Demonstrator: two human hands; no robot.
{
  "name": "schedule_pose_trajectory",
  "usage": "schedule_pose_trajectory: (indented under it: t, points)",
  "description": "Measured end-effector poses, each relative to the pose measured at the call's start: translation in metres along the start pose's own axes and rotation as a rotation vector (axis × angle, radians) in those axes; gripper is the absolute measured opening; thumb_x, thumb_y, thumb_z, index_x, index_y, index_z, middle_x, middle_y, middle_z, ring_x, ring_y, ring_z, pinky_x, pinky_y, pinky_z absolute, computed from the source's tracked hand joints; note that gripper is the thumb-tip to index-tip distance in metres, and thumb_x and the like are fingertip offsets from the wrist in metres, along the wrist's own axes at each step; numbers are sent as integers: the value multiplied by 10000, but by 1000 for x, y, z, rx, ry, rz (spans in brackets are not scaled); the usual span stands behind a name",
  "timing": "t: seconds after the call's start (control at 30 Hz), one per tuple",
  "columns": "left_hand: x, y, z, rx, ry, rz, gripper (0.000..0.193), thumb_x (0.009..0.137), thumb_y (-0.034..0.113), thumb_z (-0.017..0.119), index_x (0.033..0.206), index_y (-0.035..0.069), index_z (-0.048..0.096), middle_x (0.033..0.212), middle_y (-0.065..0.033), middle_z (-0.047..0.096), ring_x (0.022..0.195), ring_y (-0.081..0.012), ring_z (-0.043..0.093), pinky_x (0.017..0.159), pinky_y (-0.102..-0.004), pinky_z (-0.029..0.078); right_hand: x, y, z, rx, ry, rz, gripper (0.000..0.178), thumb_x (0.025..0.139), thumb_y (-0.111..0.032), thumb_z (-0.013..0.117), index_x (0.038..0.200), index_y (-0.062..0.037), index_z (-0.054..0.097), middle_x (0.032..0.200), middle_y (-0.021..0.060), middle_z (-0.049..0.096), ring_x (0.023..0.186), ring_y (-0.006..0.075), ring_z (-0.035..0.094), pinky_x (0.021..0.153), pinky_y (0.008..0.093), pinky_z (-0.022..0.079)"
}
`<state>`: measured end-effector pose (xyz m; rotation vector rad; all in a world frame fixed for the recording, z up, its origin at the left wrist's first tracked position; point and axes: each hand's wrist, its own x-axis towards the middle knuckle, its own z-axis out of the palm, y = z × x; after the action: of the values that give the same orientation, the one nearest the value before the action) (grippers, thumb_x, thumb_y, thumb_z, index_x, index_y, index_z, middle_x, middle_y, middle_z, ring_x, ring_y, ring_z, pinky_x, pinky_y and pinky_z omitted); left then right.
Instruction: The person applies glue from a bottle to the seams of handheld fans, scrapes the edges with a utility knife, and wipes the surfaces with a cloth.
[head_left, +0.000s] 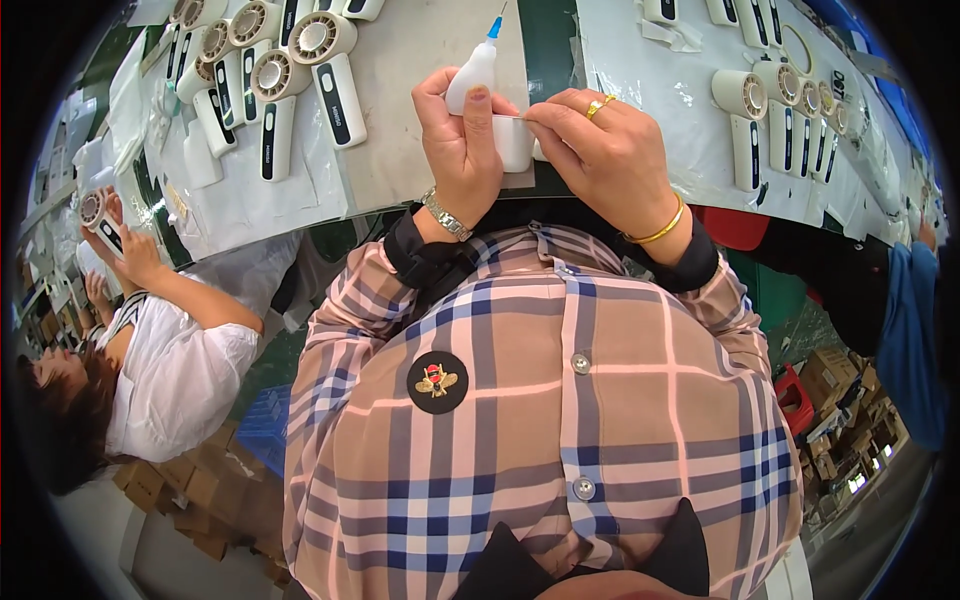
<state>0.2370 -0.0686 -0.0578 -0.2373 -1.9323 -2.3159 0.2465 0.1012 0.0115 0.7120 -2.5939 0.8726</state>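
A: Which containers are near the hands?
B: The nearest is 1 white squeeze bottle point(474, 80), inside the left grip point(462, 150). I can't tell what it contains. Well apart from the grips, down to their left, are a blue crate point(262, 430) and brown cardboard boxes point(195, 490); their contents are hard to tell too.
A: How does the left grip stand?
B: Curled around the bottle, thumb across the near side, fingers wrapped behind. A white part point(515, 148) sits just right of that thumb; how the hidden fingers support it, I can't tell.
A: And the right grip point(608, 140)?
B: Its thumb and forefinger are pressed together at the tips, right at the white part's upper edge. Anything between them is too small to make out.
A: How do the things look?
B: The white part is smooth, round-cornered and roughly upright between the 2 grips, at the near edge of the counter point(425, 40). The bottle tilts slightly right, its blue nozzle point(495, 27) above the left grip, ending in a thin needle.
A: What's around them?
B: Handheld fans point(278, 75), white with beige round heads, lie left of the left grip; others lie right of the right grip.
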Motion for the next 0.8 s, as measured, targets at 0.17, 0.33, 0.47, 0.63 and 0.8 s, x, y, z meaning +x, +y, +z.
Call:
schedule_pose_trajectory:
  t: [0.17,0.33,0.47,0.63,0.8]
  points:
    - [0,-2,1,63,-4,47,253,1113,216,490,1247,39,370,900,-93,652,778,-111,642,698,-249,512,1,-2,-1,-52,-31,-14,104,869,-82,748,970,-85,725,898,49,729,754,238,704,632,333,546]
    - [0,1,1,10,-3,32,241,1098,189,530,1234,24,419,936,-96,650,818,-116,647,722,-246,515,1,-2,0,-64,-30,-30,103,872,-76,743,973,-82,723,895,47,727,761,235,704,636,335,545]
    - [10,16,-15,229,-13,156,206,1047,111,614,1192,-13,534,1012,-97,649,899,-120,634,774,-237,507,-2,-2,0,-45,1,-36,93,875,-75,740,966,-83,722,892,46,728,774,232,705,646,335,546]
    - [8,65,-52,196,-59,1,201,937,-17,722,1130,-42,674,1102,-88,645,988,-127,605,831,-234,491,-6,-2,0,-83,12,-25,82,878,-79,740,958,-82,720,886,44,727,786,229,706,656,332,550]
    - [-8,86,-75,325,-169,-11,266,895,-46,754,1152,-39,687,1096,-85,647,958,-125,603,807,-242,492,-7,0,2,-96,17,-39,80,880,-82,739,958,-79,719,879,42,724,782,227,705,659,329,553]
